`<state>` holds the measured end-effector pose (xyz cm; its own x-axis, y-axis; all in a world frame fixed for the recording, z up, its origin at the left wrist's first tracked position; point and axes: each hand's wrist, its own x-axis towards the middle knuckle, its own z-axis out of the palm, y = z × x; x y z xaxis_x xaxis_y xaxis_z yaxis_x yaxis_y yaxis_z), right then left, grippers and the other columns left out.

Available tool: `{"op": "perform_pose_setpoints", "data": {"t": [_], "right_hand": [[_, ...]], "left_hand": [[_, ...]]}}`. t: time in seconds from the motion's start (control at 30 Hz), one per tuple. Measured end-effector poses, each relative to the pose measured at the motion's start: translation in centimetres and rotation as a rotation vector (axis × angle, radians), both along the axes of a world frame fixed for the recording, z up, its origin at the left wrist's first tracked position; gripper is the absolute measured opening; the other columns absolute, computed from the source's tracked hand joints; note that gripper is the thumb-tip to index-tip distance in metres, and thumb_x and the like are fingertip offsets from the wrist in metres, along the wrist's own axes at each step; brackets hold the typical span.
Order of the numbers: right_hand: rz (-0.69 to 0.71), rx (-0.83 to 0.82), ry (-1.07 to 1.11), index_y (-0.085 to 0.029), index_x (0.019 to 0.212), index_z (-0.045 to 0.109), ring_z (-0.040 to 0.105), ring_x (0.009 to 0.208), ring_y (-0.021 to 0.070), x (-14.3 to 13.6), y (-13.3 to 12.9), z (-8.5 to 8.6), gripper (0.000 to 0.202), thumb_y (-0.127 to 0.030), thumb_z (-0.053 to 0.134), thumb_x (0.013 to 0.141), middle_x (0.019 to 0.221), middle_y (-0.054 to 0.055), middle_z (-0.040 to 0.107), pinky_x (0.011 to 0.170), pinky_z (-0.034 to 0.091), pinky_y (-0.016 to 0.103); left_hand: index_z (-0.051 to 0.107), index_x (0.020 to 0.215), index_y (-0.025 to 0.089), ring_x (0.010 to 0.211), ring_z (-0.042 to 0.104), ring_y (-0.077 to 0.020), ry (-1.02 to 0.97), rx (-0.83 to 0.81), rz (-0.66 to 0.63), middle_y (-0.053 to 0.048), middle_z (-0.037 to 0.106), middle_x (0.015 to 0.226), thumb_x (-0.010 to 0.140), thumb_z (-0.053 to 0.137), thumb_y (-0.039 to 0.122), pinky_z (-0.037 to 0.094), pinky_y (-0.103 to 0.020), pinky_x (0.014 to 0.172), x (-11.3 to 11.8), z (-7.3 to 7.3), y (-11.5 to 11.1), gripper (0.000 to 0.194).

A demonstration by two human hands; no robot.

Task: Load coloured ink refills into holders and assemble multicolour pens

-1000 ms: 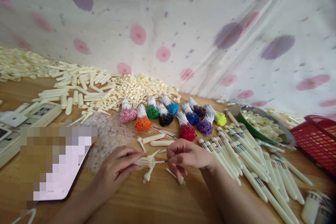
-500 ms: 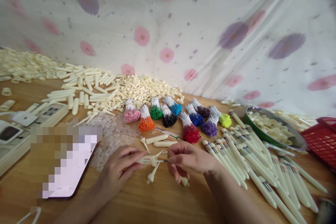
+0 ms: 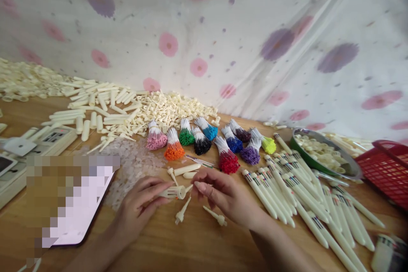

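Observation:
My left hand (image 3: 143, 204) pinches a cream slotted pen sleeve (image 3: 176, 192), its open round end facing right. A small orange spot shows inside a slot. My right hand (image 3: 219, 195) is just right of that opening, thumb and fingers drawn together. A pale small part (image 3: 188, 188) shows at its fingertips; whether they grip it I cannot tell. Below lie a cream plunger piece (image 3: 182, 211) with a thin stem and another plunger piece (image 3: 216, 216). Behind the hands are a cream pen barrel (image 3: 188, 169) and several loose thin refills (image 3: 200, 161).
Bundles of coloured refills, including a red bundle (image 3: 228, 157), stand behind. Finished-looking multicolour pens (image 3: 306, 187) lie right, near a green bowl (image 3: 295, 153) and red basket (image 3: 382, 165). Left are a phone (image 3: 83, 208), a power strip (image 3: 60, 140), translucent bits (image 3: 127, 165) and heaped cream parts (image 3: 175, 108).
The thin refill that ran between my right fingers and the sleeve's opening is out of sight. My right hand has moved slightly left, uncovering a plunger piece. The view has shifted a little.

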<state>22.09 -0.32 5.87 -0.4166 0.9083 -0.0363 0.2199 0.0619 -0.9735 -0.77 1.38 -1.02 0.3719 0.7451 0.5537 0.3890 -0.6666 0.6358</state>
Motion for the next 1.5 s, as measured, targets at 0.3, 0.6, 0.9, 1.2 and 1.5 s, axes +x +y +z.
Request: {"op": "perform_pose_setpoints", "data": {"t": [0.3,0.6,0.9,1.2,1.5], "right_hand": [[-0.024,0.659,-0.311,-0.017,0.098,0.062,0.056,0.075,0.0134,-1.0,-1.2,0.6,0.018,-0.017,0.047,0.089,0.085,0.006,0.063,0.066,0.044,0.025],[-0.043,0.729,-0.461,-0.018,0.092,0.066,0.054,0.067,0.0135,-1.5,-1.3,0.8,0.017,-0.021,0.05,0.088,0.073,0.003,0.063,0.062,0.041,0.025],[-0.07,0.748,-0.486,-0.019,0.091,0.067,0.055,0.065,0.0131,-1.8,-1.4,0.9,0.018,-0.022,0.049,0.089,0.069,0.003,0.063,0.06,0.039,0.024],[-0.089,0.668,-0.502,-0.018,0.078,0.067,0.055,0.062,0.0129,-2.3,-1.5,1.0,0.018,-0.021,0.052,0.086,0.066,0.002,0.063,0.059,0.039,0.024],[-0.168,0.545,-0.555,-0.018,0.087,0.064,0.058,0.071,0.0131,1.7,-0.9,1.3,0.015,-0.026,0.051,0.087,0.08,0.004,0.064,0.063,0.042,0.023]], "left_hand": [[0.069,0.101,0.029,0.087,0.066,-0.0175,-0.128,-0.241,-0.054,-0.003,0.07,0.094,0.078,0.061,0.022,0.054,-0.025,0.075,0.0,0.4,0.0,0.025],[0.069,0.102,0.03,0.083,0.065,-0.0179,-0.128,-0.314,-0.14,-0.002,0.07,0.09,0.078,0.062,0.022,0.055,-0.026,0.073,0.3,0.7,-0.1,0.026],[0.068,0.102,0.032,0.087,0.065,-0.0172,-0.148,-0.365,-0.144,-0.001,0.069,0.093,0.077,0.061,0.017,0.054,-0.025,0.076,0.3,0.2,0.1,0.029],[0.068,0.103,0.03,0.086,0.064,-0.0166,-0.114,-0.322,-0.136,-0.002,0.068,0.092,0.078,0.059,0.016,0.053,-0.025,0.075,0.4,0.3,0.0,0.03],[0.068,0.104,0.031,0.087,0.065,-0.0159,-0.083,-0.318,-0.114,-0.002,0.069,0.093,0.079,0.06,0.019,0.053,-0.023,0.078,-0.2,0.1,0.3,0.029]]}}
